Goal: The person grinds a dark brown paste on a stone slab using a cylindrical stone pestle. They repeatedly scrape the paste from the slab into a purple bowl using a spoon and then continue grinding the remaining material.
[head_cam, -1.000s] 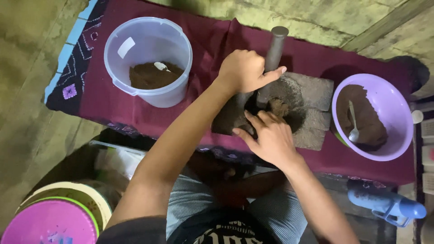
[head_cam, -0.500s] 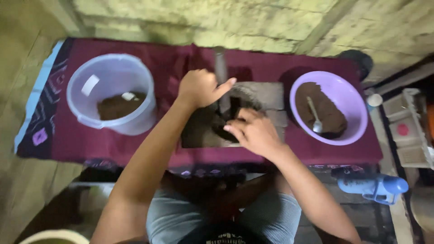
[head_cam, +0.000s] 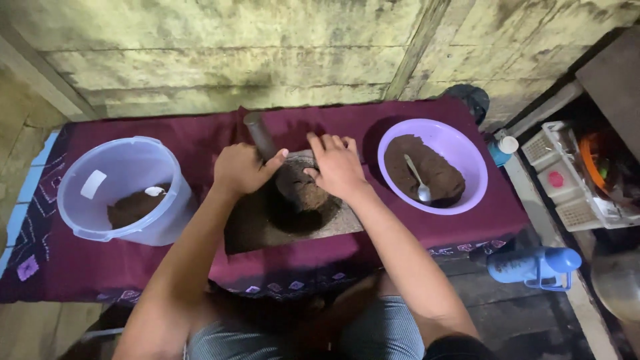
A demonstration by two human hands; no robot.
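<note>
My left hand (head_cam: 243,168) grips a dark cylindrical pestle (head_cam: 259,135) that leans over a flat stone grinding slab (head_cam: 267,230) on a maroon cloth (head_cam: 133,267). My right hand (head_cam: 337,165) rests on a lump of brown paste (head_cam: 303,190) on the slab, fingers bent over it. To the right stands a purple bowl (head_cam: 467,157) of brown paste with a metal spoon (head_cam: 419,181) in it. At the left sits a translucent plastic tub (head_cam: 100,180) with some brown paste at its bottom.
A stained wall (head_cam: 267,53) runs behind the cloth. A blue bottle (head_cam: 530,265) lies on the floor at the lower right. White plastic baskets (head_cam: 573,180) and a small capped bottle (head_cam: 501,148) stand at the right. My knees are under the low table's front edge.
The view has tilted up and shifted, so the wall fills the top. My right hand moved from the slab's front to the far side of the paste; the left still holds the pestle.
</note>
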